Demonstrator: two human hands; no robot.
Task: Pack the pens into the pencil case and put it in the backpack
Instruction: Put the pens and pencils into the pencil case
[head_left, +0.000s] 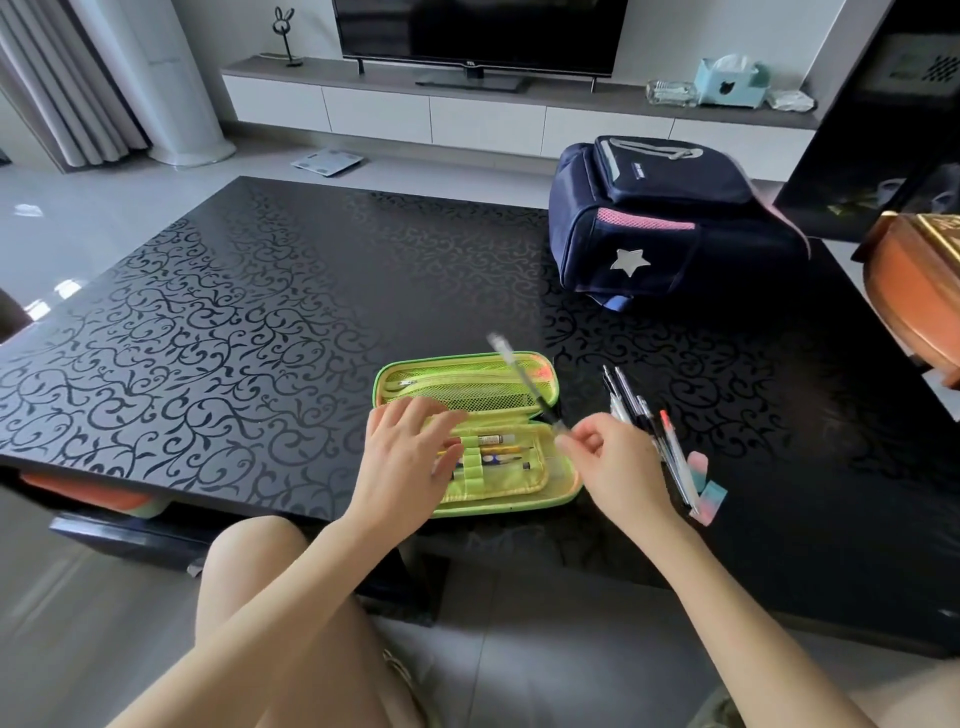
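A green pencil case (467, 387) lies open flat near the front edge of the black table (260, 312), with several pens under its elastic loops. My left hand (405, 457) rests with spread fingers on the case's left side. My right hand (618, 467) pinches one end of a clear-and-black pen (524, 384) that slants up and away over the case, blurred. Several loose pens (649, 431) lie on the table just right of the case. A navy backpack (670, 223) with a silver star lies at the table's far right.
A pink and teal eraser-like item (709, 496) lies beside the loose pens. An orange wooden chair (914, 291) stands at the right edge. A TV unit (467, 104) runs along the back wall. My knees sit under the table's front edge.
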